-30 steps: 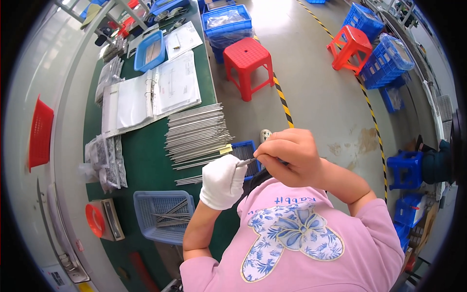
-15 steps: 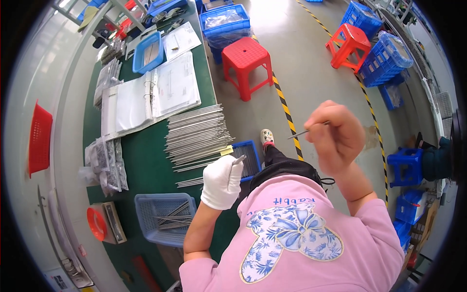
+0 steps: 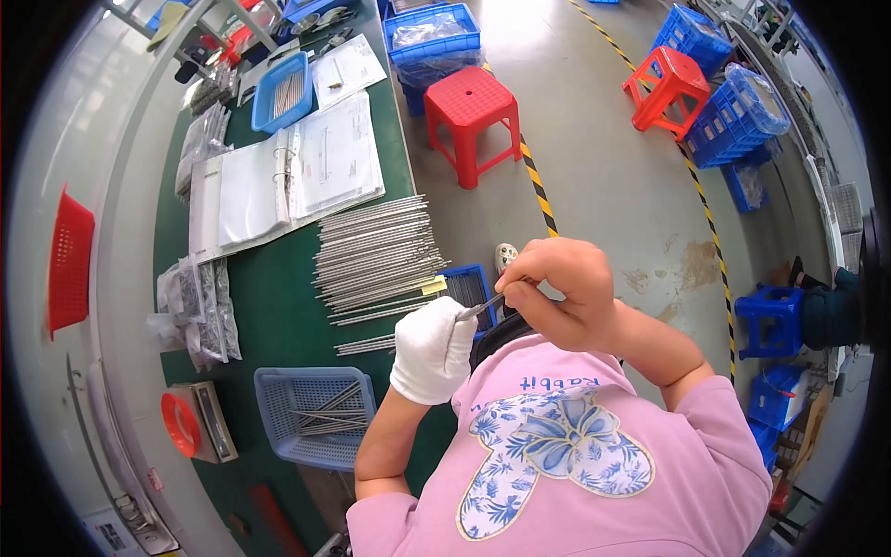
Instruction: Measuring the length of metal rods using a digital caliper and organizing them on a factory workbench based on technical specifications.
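Note:
My left hand [image 3: 432, 351], in a white glove, is closed around a grey metal rod whose end [image 3: 470, 314] pokes out past the thumb. My bare right hand [image 3: 564, 290] pinches a thin metal pin [image 3: 497, 299] between thumb and fingers. The pin's tip meets the rod's end; whether it goes inside I cannot tell. Just left of the hands, many metal rods [image 3: 376, 260] lie in rows on the green table, a yellow slip [image 3: 433, 285] on them. A blue tray [image 3: 469, 283] of thin dark pieces sits partly behind my hands.
A blue-grey basket [image 3: 278, 446] with several rods stands near left. Farther up lie an open binder [image 3: 255, 190], bagged parts [image 3: 200, 311] and a blue bin [image 3: 258, 102]. A red stool [image 3: 471, 97] stands beside the table. Someone's dark-clothed leg [image 3: 829, 316] shows by a blue stool [image 3: 770, 311].
My right hand has come left and down with the thin pin, bringing its tip to the end of the rod. The left hand has shifted slightly right, still holding the rod.

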{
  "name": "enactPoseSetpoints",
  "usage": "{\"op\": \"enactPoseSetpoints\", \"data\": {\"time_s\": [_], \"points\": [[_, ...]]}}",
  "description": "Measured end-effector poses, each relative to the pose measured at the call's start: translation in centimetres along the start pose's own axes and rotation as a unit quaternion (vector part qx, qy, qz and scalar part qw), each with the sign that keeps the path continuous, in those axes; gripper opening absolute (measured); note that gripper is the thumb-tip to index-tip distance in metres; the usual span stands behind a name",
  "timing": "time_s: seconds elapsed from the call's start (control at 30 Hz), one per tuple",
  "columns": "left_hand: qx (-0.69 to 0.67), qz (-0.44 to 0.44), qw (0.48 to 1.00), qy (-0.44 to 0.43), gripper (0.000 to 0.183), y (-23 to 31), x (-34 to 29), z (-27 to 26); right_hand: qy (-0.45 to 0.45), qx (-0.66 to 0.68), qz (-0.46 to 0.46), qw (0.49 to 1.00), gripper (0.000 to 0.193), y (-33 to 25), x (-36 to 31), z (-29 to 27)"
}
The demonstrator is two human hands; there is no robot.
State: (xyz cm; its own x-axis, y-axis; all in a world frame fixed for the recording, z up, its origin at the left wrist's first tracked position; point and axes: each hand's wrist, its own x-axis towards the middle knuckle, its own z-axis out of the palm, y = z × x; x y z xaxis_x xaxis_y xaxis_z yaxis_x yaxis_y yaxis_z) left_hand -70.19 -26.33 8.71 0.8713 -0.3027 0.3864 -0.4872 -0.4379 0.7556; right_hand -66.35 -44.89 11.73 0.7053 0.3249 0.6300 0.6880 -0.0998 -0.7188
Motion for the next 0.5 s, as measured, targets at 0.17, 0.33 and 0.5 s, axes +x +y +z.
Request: {"op": "enactPoseSetpoints", "data": {"time_s": [0.17, 0.33, 0.5], "points": [[0.003, 0.003, 1.0, 0.003, 0.012, -0.07, -0.01, 0.06, -0.009, -0.009, 0.005, 1.0, 0.008, -0.02, -0.07, -0.01], [0.002, 0.002, 1.0, 0.006, 0.011, -0.16, 0.05, -0.07, 0.01, 0.005, 0.019, 1.0, 0.007, 0.03, -0.11, -0.05], [0.012, 0.002, 1.0, -0.001, 0.011, -0.11, 0.15, 0.04, 0.012, -0.002, 0.016, 1.0, 0.007, 0.1, -0.06, -0.07]]}}
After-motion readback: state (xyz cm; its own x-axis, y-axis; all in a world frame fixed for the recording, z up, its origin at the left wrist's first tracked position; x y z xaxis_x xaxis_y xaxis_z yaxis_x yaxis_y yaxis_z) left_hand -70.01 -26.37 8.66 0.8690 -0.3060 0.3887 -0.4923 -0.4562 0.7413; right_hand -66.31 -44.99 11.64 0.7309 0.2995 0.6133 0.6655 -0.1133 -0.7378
